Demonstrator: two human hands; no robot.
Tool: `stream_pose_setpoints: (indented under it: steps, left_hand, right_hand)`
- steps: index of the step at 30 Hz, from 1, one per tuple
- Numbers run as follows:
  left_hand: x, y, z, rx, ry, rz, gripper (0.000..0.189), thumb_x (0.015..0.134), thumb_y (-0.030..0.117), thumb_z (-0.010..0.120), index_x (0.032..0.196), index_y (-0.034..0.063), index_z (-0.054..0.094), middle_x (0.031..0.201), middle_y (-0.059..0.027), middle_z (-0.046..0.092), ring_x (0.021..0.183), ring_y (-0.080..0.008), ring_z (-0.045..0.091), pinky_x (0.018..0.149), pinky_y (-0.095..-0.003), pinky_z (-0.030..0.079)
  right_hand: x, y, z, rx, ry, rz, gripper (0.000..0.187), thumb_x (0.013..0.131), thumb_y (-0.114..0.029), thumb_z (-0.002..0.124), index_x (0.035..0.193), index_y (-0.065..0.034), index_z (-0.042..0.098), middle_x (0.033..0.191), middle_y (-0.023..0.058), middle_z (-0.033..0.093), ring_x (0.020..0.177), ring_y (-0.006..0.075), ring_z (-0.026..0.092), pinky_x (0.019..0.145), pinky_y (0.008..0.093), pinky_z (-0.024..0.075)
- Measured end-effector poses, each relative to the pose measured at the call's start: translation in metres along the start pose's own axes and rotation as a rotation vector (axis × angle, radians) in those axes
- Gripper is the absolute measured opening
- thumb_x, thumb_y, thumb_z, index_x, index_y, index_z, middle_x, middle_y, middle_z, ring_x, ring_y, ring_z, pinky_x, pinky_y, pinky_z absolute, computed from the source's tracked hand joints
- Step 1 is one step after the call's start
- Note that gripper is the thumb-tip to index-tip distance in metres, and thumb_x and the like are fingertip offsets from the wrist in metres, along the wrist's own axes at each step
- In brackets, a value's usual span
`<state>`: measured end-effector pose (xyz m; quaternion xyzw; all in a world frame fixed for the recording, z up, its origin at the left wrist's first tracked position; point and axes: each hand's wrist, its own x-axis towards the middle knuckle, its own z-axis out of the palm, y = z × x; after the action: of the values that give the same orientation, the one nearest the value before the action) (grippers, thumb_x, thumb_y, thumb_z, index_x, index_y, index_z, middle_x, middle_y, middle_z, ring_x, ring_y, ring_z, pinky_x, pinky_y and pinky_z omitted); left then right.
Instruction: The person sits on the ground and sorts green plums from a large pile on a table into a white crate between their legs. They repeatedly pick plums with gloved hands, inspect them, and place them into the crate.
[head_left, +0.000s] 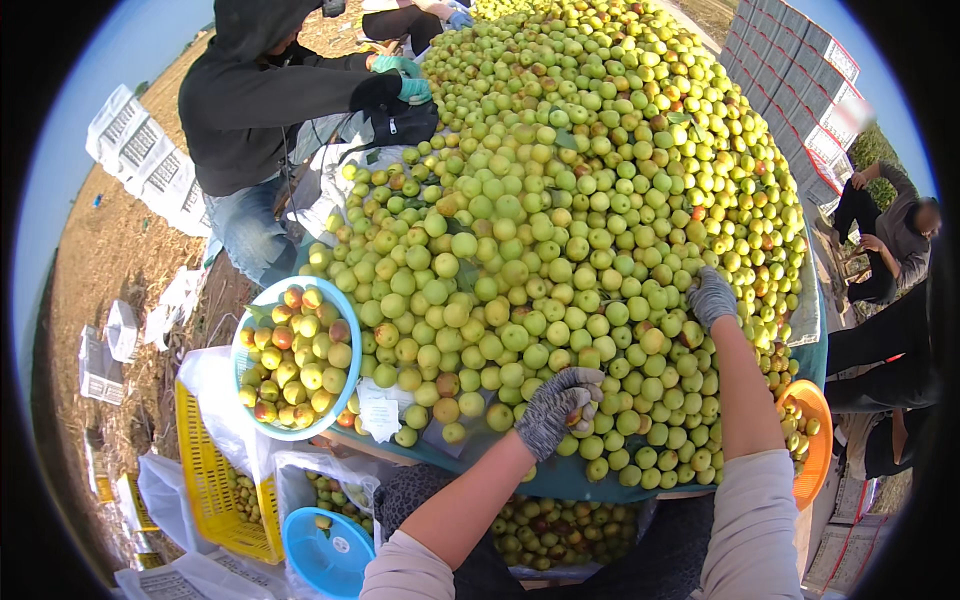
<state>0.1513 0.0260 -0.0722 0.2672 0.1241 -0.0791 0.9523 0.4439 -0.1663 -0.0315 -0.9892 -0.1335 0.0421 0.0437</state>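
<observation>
A large heap of green jujubes (555, 247), some with red-brown patches, covers the cloth-lined table before me. My left hand (559, 409), in a grey knitted glove, is curled at the heap's near edge, with a reddish-brown jujube (574, 417) showing between its fingers. Farther out and to the right, my right hand (711, 297), gloved alike, reaches onto the heap; its fingertips touch fruit, and whether it grips one cannot be told. A light blue basket (355, 337) of redder fruit stands at the table's left edge.
An orange basket (819, 442) with fruit is at the right edge. Below left are a yellow crate (196, 480), a lined crate of fruit and a blue basket (315, 555). A co-worker (255, 105) in green gloves sits at the left; other people sit at the far end and right.
</observation>
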Motion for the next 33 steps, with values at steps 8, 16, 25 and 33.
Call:
stream_pose_setpoints:
  steps: [8, 16, 25, 33]
  left_hand:
    - [0.006, 0.008, 0.006, 0.188, -0.054, -0.171, 0.033, 0.091, 0.014, 0.056, 0.122, 0.0030, 0.052, 0.100, -0.0109, 0.061, 0.063, -0.0110, 0.057, 0.050, -0.0234, 0.049]
    - [-0.012, 0.014, 0.032, 0.124, -0.081, -0.012, 0.066, 0.087, 0.045, 0.059, 0.130, -0.0009, 0.041, 0.095, -0.0090, 0.058, 0.061, -0.0113, 0.057, 0.044, -0.0210, 0.044]
    - [-0.011, 0.016, 0.013, -0.222, -0.090, -0.044, 0.035, 0.087, 0.039, 0.063, 0.104, 0.0102, 0.057, 0.077, -0.0062, 0.058, 0.055, -0.0192, 0.058, 0.041, -0.0304, 0.046]
    - [-0.011, 0.016, 0.010, -0.218, -0.023, -0.055, 0.041, 0.081, 0.046, 0.066, 0.095, 0.0092, 0.055, 0.068, -0.0047, 0.053, 0.044, -0.0199, 0.048, 0.036, -0.0306, 0.040]
  right_hand:
    - [-0.061, -0.045, -0.046, 0.190, -0.065, -0.073, 0.044, 0.078, -0.029, 0.065, 0.117, -0.0109, 0.052, 0.097, 0.0183, 0.062, 0.096, 0.0299, 0.061, 0.087, 0.0373, 0.0473]
    - [-0.176, -0.087, -0.020, 0.484, 0.065, -0.838, 0.032, 0.085, -0.023, 0.059, 0.111, -0.0060, 0.056, 0.097, 0.0142, 0.059, 0.092, 0.0305, 0.058, 0.083, 0.0399, 0.0474]
    - [0.009, -0.076, 0.000, 0.176, 0.146, 0.001, 0.050, 0.087, -0.038, 0.055, 0.127, -0.0076, 0.050, 0.128, 0.0206, 0.050, 0.122, 0.0349, 0.045, 0.102, 0.0431, 0.0382]
    - [0.011, -0.065, -0.005, 0.328, -0.141, 0.043, 0.059, 0.089, -0.052, 0.049, 0.132, -0.0112, 0.046, 0.130, 0.0231, 0.050, 0.122, 0.0332, 0.049, 0.101, 0.0420, 0.0389]
